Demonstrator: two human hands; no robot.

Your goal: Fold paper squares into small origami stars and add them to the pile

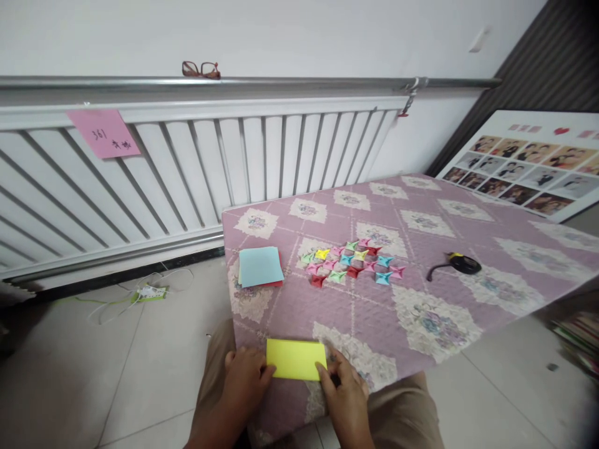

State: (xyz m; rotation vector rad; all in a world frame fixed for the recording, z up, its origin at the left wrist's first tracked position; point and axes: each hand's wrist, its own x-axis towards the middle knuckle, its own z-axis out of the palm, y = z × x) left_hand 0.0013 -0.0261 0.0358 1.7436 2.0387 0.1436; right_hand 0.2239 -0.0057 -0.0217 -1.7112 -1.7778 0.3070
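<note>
1. Yellow paper [296, 359], a wide rectangle, lies between the two hands at the near end of the bench [299, 305], which a purple floral cloth covers.
2. The left hand [246, 374] grasps the paper at its lower left corner, thumb on top; its other fingers are curled beside the left edge.
3. The right hand [345, 390] grasps the opposite end, thumb on the lower right corner, fingers partly hidden behind the edge.
4. Beyond the left hand sits a paper stack [261, 266], light blue on top, with red showing below.
5. Small folded paper pieces [347, 259] in several colours lie grouped right of the stack.
6. Farther right, well apart, rests a black object [465, 264] with a yellow part.
</note>
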